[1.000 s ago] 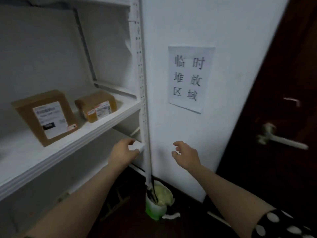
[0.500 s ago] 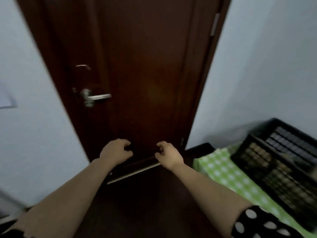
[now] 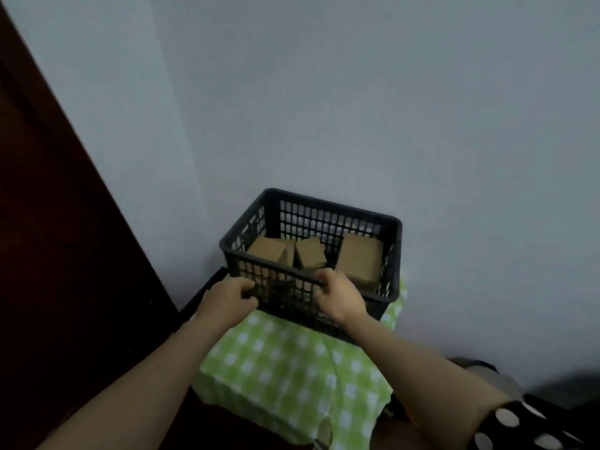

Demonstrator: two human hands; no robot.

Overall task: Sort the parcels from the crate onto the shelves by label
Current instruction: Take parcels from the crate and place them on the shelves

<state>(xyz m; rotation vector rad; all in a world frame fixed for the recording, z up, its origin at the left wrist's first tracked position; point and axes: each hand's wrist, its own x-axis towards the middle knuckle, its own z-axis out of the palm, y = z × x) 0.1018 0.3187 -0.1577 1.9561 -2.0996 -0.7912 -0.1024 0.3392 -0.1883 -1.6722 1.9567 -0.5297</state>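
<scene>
The green checked cloth (image 3: 285,362) lies under the black crate (image 3: 337,219), brown parcels (image 3: 358,259) sit inside the crate, and my left hand (image 3: 227,302) and right hand (image 3: 339,297) are at the crate's front wall, fingers curled, though I cannot tell if they grip it.

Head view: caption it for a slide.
Left hand and right hand curl at the near wall of a black crate of brown parcels on a green checked cloth.

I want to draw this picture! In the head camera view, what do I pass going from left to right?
door → left hand → right hand → spotted sleeve. The crate overlaps both hands, so it has no clear place.
</scene>
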